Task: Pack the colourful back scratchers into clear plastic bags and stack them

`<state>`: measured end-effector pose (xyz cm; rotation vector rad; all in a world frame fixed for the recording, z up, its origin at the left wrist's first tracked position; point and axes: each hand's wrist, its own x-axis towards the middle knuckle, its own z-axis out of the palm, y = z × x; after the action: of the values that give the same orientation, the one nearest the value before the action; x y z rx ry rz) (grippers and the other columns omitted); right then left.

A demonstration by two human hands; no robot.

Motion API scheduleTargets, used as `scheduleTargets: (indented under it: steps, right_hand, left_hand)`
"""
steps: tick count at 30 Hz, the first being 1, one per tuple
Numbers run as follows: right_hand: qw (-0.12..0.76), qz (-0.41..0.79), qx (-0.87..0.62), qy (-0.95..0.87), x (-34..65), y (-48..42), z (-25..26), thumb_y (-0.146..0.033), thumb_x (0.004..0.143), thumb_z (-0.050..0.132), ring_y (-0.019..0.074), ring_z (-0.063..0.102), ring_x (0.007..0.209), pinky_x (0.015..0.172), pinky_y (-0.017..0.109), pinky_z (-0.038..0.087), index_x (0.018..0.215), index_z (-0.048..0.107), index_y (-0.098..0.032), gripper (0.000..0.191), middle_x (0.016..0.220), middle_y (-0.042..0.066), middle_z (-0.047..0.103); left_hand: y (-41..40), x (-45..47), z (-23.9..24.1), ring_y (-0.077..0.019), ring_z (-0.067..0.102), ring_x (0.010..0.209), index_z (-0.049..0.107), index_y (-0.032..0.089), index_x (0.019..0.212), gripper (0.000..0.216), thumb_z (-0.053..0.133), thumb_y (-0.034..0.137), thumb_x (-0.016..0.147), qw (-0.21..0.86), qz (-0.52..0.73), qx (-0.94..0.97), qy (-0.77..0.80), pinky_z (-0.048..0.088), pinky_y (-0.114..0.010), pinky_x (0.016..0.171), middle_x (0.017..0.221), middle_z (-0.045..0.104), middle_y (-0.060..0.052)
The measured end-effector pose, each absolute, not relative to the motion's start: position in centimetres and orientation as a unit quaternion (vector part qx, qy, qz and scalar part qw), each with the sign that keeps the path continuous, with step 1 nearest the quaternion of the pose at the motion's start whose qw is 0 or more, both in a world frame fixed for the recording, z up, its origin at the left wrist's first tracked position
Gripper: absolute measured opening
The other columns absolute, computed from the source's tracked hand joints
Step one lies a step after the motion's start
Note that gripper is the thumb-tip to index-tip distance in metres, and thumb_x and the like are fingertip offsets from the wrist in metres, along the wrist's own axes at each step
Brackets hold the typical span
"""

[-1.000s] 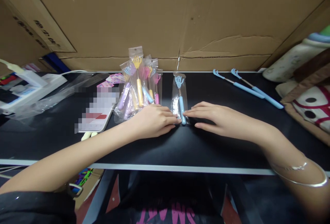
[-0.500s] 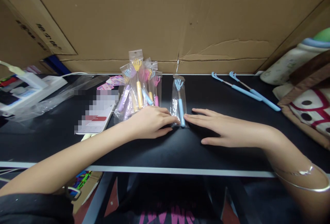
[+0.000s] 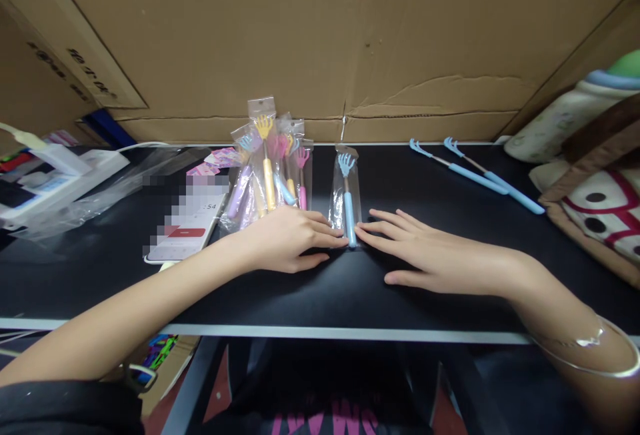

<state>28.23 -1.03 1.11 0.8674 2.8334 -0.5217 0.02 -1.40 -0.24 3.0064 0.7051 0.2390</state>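
Observation:
A light blue back scratcher (image 3: 349,205) in a clear plastic bag (image 3: 337,205) lies upright in view at the middle of the black table. My left hand (image 3: 295,238) rests at the bag's lower left, fingers stretched out, fingertips touching its edge. On the other side, my right hand (image 3: 415,245) lies with its fingers spread, fingertips at the lower right of the handle. Neither hand grips anything. Beyond my left hand is a pile of bagged back scratchers (image 3: 269,178) in yellow, purple, pink and blue; my hand hides its near end.
Two unbagged blue back scratchers (image 3: 479,178) lie at the right, beside a brown and white bag (image 3: 600,211) and a bottle (image 3: 555,121). A phone (image 3: 193,225), pink cards (image 3: 213,161) and a power strip (image 3: 95,171) are at the left. Cardboard (image 3: 320,41) walls the back.
My right hand's fingers have spread a little wider and its thumb has dropped slightly. My left fingers have shifted slightly. The bagged back scratcher stays in place.

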Motion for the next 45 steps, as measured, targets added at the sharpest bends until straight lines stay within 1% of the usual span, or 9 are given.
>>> scheduleTargets:
  steps: [8, 14, 21, 24, 28, 32, 37, 39, 45]
  right_hand:
    - [0.049, -0.161, 0.283, 0.944, 28.2, -1.3, 0.9, -0.045, 0.094, 0.053, 0.0354, 0.022, 0.149, 0.118, 0.064, 0.023, 0.156, 0.031, -0.026, 0.068, 0.159, 0.013, 0.036]
    - [0.065, -0.142, 0.292, 0.943, 28.0, -1.5, 0.8, -0.045, 0.093, 0.054, 0.0358, 0.020, 0.150, 0.118, 0.063, 0.022, 0.156, 0.032, -0.021, 0.071, 0.159, 0.016, 0.035]
    - [0.025, -0.139, 0.291, 0.946, 27.8, -1.3, 0.8, -0.049, 0.092, 0.055, 0.0349, 0.031, 0.147, 0.117, 0.062, 0.027, 0.152, 0.039, -0.024, 0.067, 0.153, 0.013, 0.046]
    - [-0.006, -0.134, 0.277, 0.951, 27.3, -0.9, 1.4, -0.046, 0.094, 0.052, 0.0326, 0.045, 0.137, 0.114, 0.059, 0.035, 0.145, 0.052, -0.023, 0.056, 0.143, 0.013, 0.057]
    - [-0.037, -0.134, 0.268, 0.953, 26.8, -0.1, 1.7, -0.036, 0.100, 0.043, 0.0265, 0.059, 0.117, 0.102, 0.047, 0.047, 0.130, 0.064, -0.019, 0.041, 0.127, 0.013, 0.067]
    - [-0.070, -0.139, 0.263, 0.952, 26.7, 0.9, 1.4, -0.033, 0.100, 0.040, 0.0232, 0.062, 0.106, 0.092, 0.040, 0.050, 0.122, 0.068, -0.018, 0.039, 0.114, 0.012, 0.070]
    - [-0.115, -0.124, 0.269, 0.948, 26.5, 1.6, 0.7, -0.032, 0.100, 0.041, 0.0226, 0.062, 0.096, 0.085, 0.038, 0.051, 0.114, 0.069, -0.018, 0.035, 0.102, 0.011, 0.070]
    - [-0.133, -0.111, 0.268, 0.948, 26.4, 1.8, 0.4, -0.032, 0.100, 0.041, 0.0230, 0.061, 0.098, 0.087, 0.039, 0.051, 0.113, 0.069, -0.018, 0.034, 0.104, 0.012, 0.069]
    - [-0.163, -0.090, 0.248, 0.951, 26.3, 2.1, -0.6, -0.031, 0.098, 0.047, 0.0246, 0.055, 0.119, 0.099, 0.043, 0.048, 0.116, 0.067, -0.018, 0.030, 0.129, 0.013, 0.063]
  left_hand:
    - [-1.4, -0.2, 0.2, -0.0198, 0.064, 0.116, 0.063, 0.020, 0.130, 0.039, 0.058, 0.024, 0.091, 0.054, 0.075, 0.969, 0.231, 0.055, -0.031, 0.090, 0.126, 0.069, -0.004]
    - [-1.4, -0.2, 0.4, -0.0185, 0.062, 0.118, 0.062, 0.023, 0.131, 0.039, 0.057, 0.025, 0.092, 0.075, 0.062, 0.963, 0.249, 0.053, -0.029, 0.091, 0.128, 0.068, -0.002]
    - [-1.3, -0.2, 0.2, -0.0191, 0.064, 0.115, 0.066, 0.020, 0.126, 0.034, 0.056, 0.023, 0.094, 0.056, 0.079, 0.967, 0.238, 0.054, -0.030, 0.091, 0.125, 0.069, -0.005]
    - [-1.2, -0.1, 0.0, -0.0186, 0.065, 0.111, 0.067, 0.021, 0.124, 0.031, 0.053, 0.023, 0.096, 0.036, 0.084, 0.967, 0.238, 0.054, -0.030, 0.089, 0.124, 0.070, -0.004]
    - [-1.2, 0.2, -0.2, -0.0182, 0.067, 0.106, 0.068, 0.020, 0.122, 0.031, 0.049, 0.024, 0.098, 0.011, 0.092, 0.968, 0.233, 0.054, -0.029, 0.086, 0.122, 0.071, -0.002]
    - [-1.3, 0.3, -0.4, -0.0175, 0.067, 0.104, 0.068, 0.020, 0.121, 0.030, 0.049, 0.024, 0.098, 0.007, 0.096, 0.967, 0.234, 0.053, -0.028, 0.085, 0.121, 0.071, -0.002]
    - [-1.3, 0.4, -0.7, -0.0174, 0.067, 0.104, 0.068, 0.021, 0.121, 0.030, 0.049, 0.024, 0.098, -0.009, 0.099, 0.967, 0.234, 0.053, -0.028, 0.084, 0.122, 0.071, -0.001]
    - [-1.3, 0.4, -0.7, -0.0173, 0.066, 0.104, 0.068, 0.021, 0.121, 0.029, 0.050, 0.023, 0.098, -0.019, 0.102, 0.967, 0.234, 0.053, -0.028, 0.084, 0.122, 0.071, 0.000]
    - [-1.2, 0.4, -0.9, -0.0164, 0.067, 0.101, 0.068, 0.020, 0.119, 0.028, 0.051, 0.022, 0.097, -0.045, 0.119, 0.968, 0.217, 0.052, -0.028, 0.083, 0.118, 0.072, 0.001]
